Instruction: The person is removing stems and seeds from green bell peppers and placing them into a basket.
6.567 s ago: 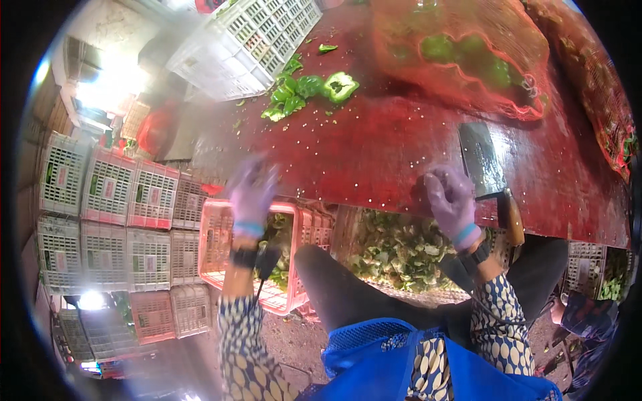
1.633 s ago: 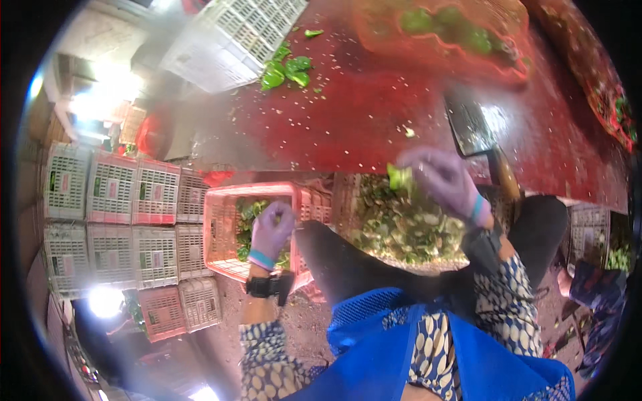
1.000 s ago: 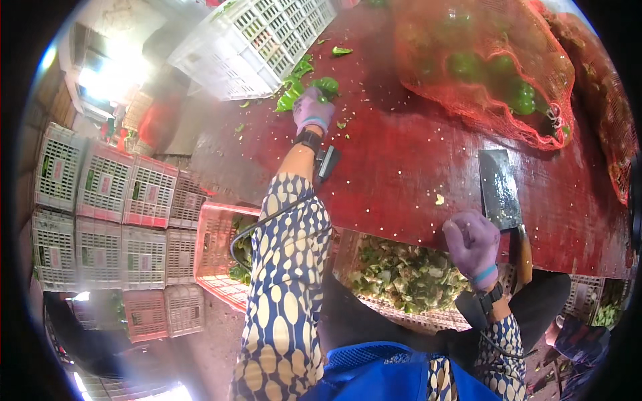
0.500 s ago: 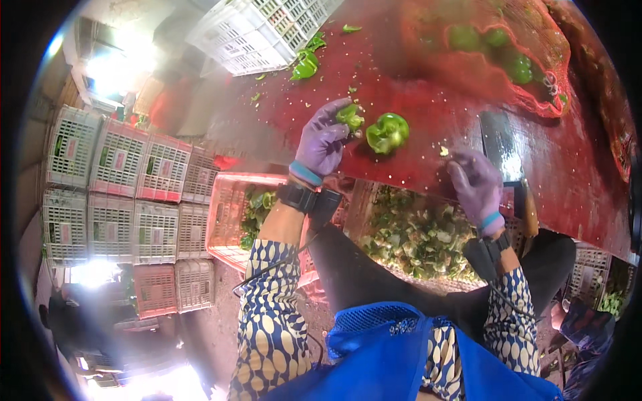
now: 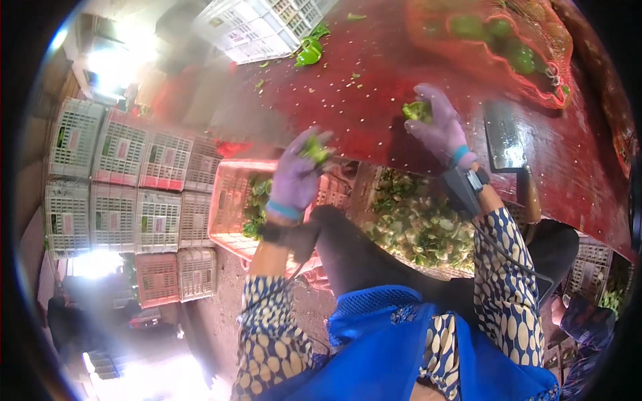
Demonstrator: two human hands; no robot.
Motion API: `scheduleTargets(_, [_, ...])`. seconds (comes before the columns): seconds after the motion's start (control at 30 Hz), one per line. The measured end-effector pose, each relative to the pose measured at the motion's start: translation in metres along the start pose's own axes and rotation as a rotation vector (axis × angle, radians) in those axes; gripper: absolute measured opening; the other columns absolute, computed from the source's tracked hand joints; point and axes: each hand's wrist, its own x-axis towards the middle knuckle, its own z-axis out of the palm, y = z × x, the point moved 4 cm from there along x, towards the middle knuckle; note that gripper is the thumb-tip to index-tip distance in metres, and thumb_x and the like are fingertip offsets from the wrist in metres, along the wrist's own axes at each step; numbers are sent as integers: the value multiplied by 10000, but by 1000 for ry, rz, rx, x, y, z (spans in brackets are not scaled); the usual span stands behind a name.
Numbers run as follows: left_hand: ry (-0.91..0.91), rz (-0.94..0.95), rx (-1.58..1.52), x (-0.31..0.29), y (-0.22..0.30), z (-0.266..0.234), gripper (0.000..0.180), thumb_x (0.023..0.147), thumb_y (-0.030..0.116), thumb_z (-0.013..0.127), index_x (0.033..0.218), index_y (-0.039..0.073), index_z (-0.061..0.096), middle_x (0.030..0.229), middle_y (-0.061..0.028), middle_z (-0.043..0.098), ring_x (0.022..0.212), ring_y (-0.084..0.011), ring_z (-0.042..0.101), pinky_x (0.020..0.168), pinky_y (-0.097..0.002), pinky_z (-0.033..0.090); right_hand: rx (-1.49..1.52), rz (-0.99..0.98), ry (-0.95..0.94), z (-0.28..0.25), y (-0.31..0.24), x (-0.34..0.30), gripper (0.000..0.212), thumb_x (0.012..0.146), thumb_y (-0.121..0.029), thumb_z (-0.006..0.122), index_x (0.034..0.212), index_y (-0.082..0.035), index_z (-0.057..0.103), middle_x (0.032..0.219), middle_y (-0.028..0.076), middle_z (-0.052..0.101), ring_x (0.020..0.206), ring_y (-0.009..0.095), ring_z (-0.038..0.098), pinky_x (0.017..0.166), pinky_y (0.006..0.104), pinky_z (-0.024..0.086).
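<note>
My left hand [image 5: 294, 179], in a purple glove, is over the table's near edge close to the pink crate [image 5: 222, 200]. It is blurred, with a green pepper piece [image 5: 315, 151] in its fingers. Above the red tabletop [image 5: 361, 87], my right hand [image 5: 441, 130], also gloved in purple, curls round a green pepper [image 5: 416, 111], much of it hidden by the fingers. A cleaver [image 5: 505, 137] lies to the right of that hand, its wooden handle reaching over the table edge.
A crate of pepper scraps [image 5: 428, 227] stands below the table edge between my legs. At the far left of the table is a white crate [image 5: 257, 33] with a cut pepper [image 5: 309, 52] beside it. A red mesh bag [image 5: 555, 60] holds green peppers. Stacked crates [image 5: 114, 214] stand left.
My left hand has moved down and left with its pepper piece, towards the pink crate. My right hand has moved up and left and taken hold of the pepper from the table.
</note>
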Motion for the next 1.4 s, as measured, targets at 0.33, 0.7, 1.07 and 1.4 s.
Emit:
scheduleTargets(0.33, [121,70,484,-17,-8,62,474,896,192,695,1294,-22,550,1160,-120,661,955,-147,639,836,-279,527,464,-29,-37,-3,-87,-48,779,716,-70,789,1408,6,440,1290,107,544,1172,183,533,1007,322,440])
scheduleTargets(0.7, [150,196,627,-1,-17,133,307,836,57,705,1125,-34,652,973,-66,703,851,-88,639,770,-246,526,417,-136,-126,-16,-100,-71,629,813,54,600,1416,15,426,1409,140,480,1328,227,447,1113,348,345])
scheduleTargets(1.07, [72,203,744,-15,-15,153,330,824,22,687,1139,-33,602,969,-50,673,859,-79,619,776,-251,527,207,-334,-29,-24,-104,-78,493,788,119,489,1266,7,527,1220,98,587,1145,177,572,997,329,452])
scheduleTargets(1.4, [-93,-102,-508,-17,-59,125,411,822,22,637,1224,11,551,1028,-105,639,904,-229,649,728,-315,549,1115,349,79,-21,-63,-84,439,846,-67,628,1271,-73,517,1119,100,604,948,188,623,623,301,570])
